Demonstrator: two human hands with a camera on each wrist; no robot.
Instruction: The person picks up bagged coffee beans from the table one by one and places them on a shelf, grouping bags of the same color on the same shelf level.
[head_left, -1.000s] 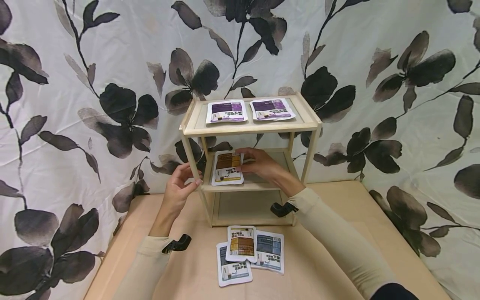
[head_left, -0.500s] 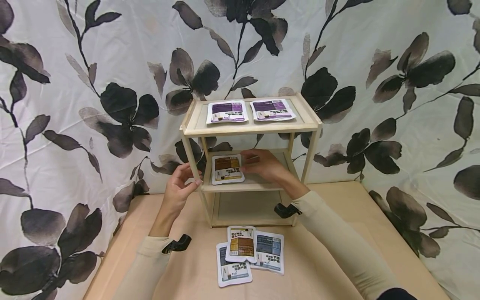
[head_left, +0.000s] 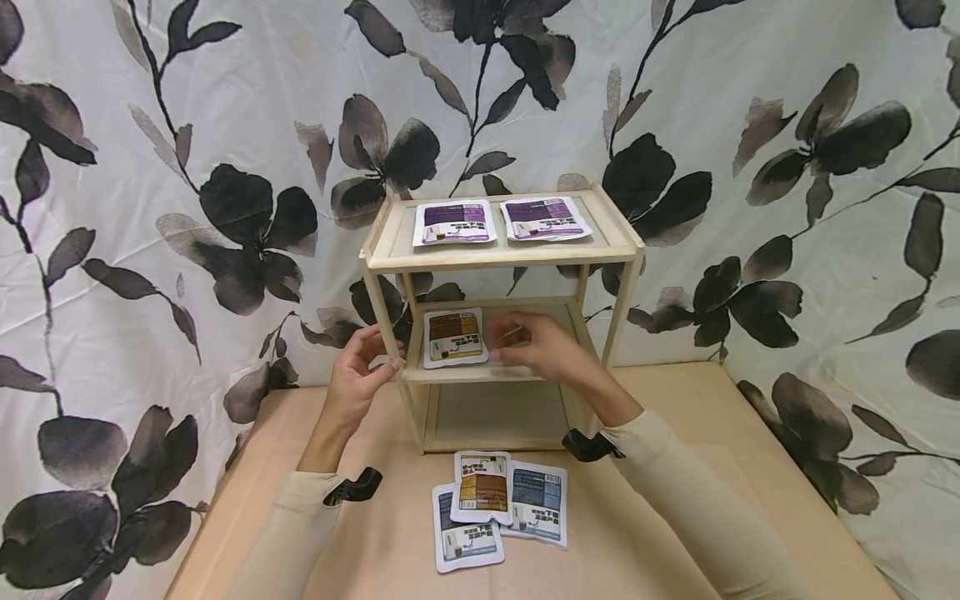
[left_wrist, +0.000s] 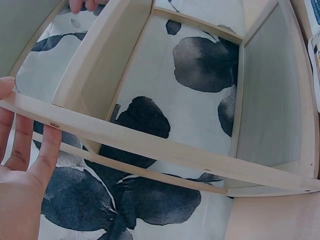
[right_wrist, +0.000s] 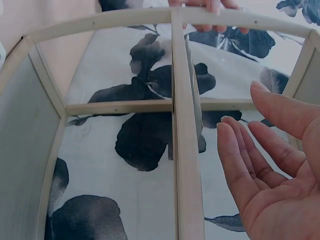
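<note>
Near the middle of the head view, a brown packet [head_left: 455, 337] lies flat on the middle shelf of a wooden rack [head_left: 504, 265]. Just to its right is the person's right hand [head_left: 538, 346], fingers loosely bent, spread from the thumb and holding nothing; the right wrist view shows a slim gap between fingertips and packet. Left of the packet, the left hand [head_left: 360, 377] grips the rack's front post, thumb on one side, fingers on the other. Two purple packets [head_left: 454, 223] lie on the top shelf. At lower centre, on the surface [head_left: 375, 542], a second brown packet [head_left: 482, 486] overlaps two blue packets [head_left: 542, 504].
</note>
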